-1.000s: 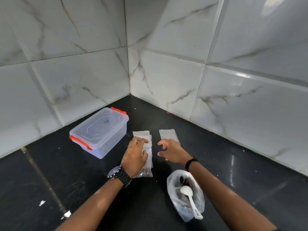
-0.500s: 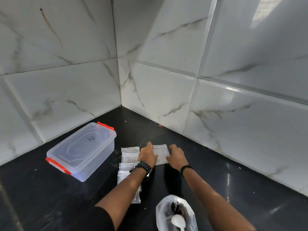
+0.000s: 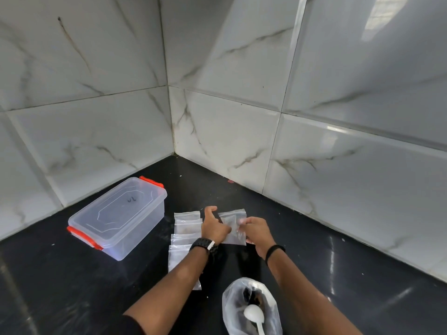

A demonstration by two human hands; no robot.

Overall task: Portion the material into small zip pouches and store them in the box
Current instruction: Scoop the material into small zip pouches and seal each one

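We now lift one pouch (image 3: 233, 226) off the desk (image 3: 314, 250), both hands (image 3: 214, 227) (image 3: 256, 232) pinching it with their fingers; filling comes next.

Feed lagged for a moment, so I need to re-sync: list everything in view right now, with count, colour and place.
storage box: one, clear with orange latches, lid on, left on the counter.
zip pouch: one, clear, held between both hands.
pouch row: several overlapping, clear, flat beside the box; exact count unclear.
plastic bag: one, clear, open, dark material inside, near edge.
spoon: one, white, in the bag.
counter: black.
wall tiles: white marble.
left hand: watch, pinching the pouch.
right hand: black band, pinching the pouch.
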